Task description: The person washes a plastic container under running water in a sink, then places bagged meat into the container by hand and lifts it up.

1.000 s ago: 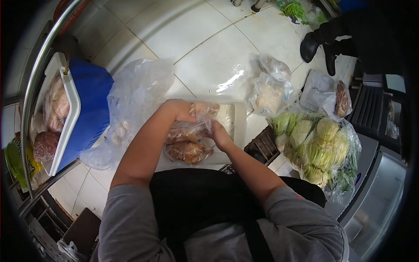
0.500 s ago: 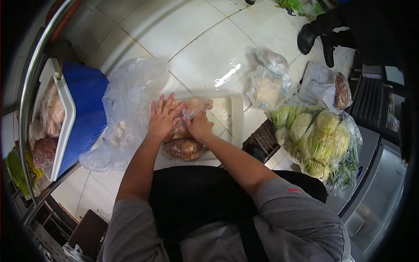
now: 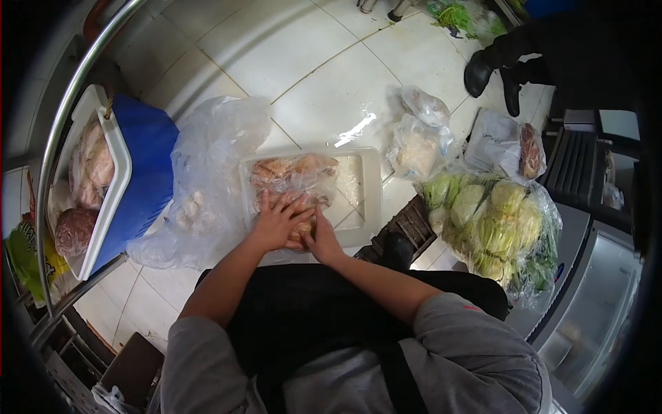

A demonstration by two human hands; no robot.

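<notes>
Clear plastic bags of brown meat pieces fill the left half of a shallow white tray on the tiled floor. My left hand lies on the near bagged meat, palm down with fingers spread. Beside it, my right hand presses on the right side of the same near bag, fingers stretched out. The hands are close together and partly cover the near bag. Left of the tray lies a large loose clear plastic bag with pale contents.
A blue crate with a white rim at left holds bagged meat. To the right are a bag of cabbages, bags with pale contents and a wrapped dark red meat piece. Another person's black boots stand at the upper right.
Both hands have slid from the far bagged meat toward my body, onto the near bag. The far bag is now uncovered. My view has shifted slightly.
</notes>
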